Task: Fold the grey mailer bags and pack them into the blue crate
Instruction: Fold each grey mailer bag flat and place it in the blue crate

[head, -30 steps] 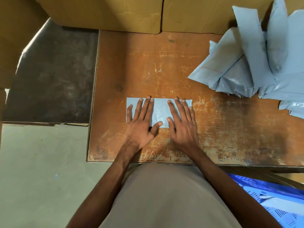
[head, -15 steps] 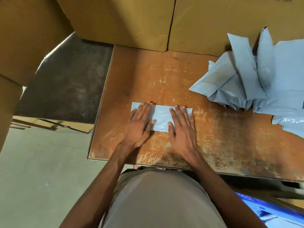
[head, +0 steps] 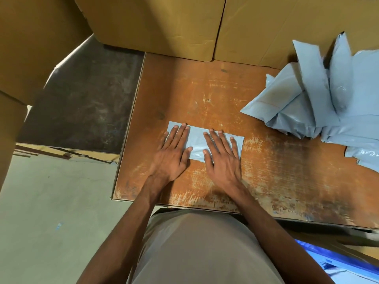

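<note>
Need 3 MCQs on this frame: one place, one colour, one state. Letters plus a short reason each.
1. Where does the pile of unfolded mailer bags lie on the table?
A. far right
B. near left corner
C. on the floor

2. What colour is the crate at the lower right?
A. red
B. blue
C. green

3. How do the hands meet the folded mailer bag?
A. both pinch it in the air
B. one holds it, one is off the table
C. both press it flat with straight fingers

Key: 1 A, the pile sits at the table's right edge. 2 B, its rim shows blue. 3 C, the left hand and right hand lie spread on the bag.
</note>
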